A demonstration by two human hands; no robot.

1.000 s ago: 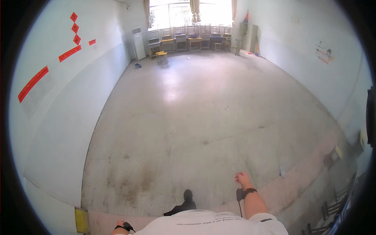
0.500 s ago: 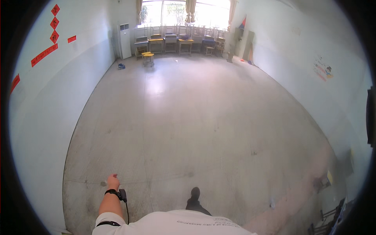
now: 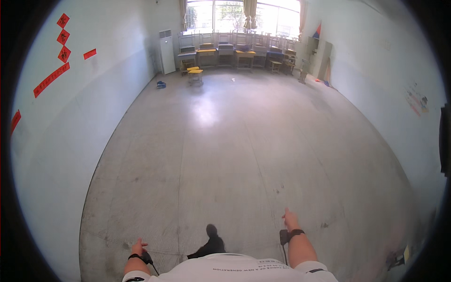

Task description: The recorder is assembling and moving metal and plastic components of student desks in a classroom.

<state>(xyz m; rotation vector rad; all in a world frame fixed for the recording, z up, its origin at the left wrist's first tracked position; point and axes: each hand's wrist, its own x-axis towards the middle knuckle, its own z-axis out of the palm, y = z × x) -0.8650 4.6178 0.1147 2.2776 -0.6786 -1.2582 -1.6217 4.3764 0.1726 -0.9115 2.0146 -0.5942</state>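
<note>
My left hand [image 3: 139, 246] hangs low beside my body above the grey floor, its fingers loosely apart and nothing in them. Farther forward on the other side, my right hand [image 3: 290, 219] swings out over the floor, thumb and a finger spread, also without anything in it. Each wrist carries a black strap with a small dark device, the left device [image 3: 147, 257] and the right device [image 3: 283, 236], and a cable runs from each. Neither hand touches an object. Between them a dark shoe [image 3: 212, 231] is stepping forward on the floor.
A row of desks [image 3: 225, 50] with stacked chairs stands under the windows at the far end. Yellow-topped stools [image 3: 195, 74] and a blue item [image 3: 161, 84] lie before a white standing air conditioner [image 3: 167, 51]. Walls run along both sides; dark-legged furniture [image 3: 396, 257] is at the near right.
My right hand has come into view, swung forward, while my left has drawn back. The foot in front is now the left one. The room has shifted rightward in view.
</note>
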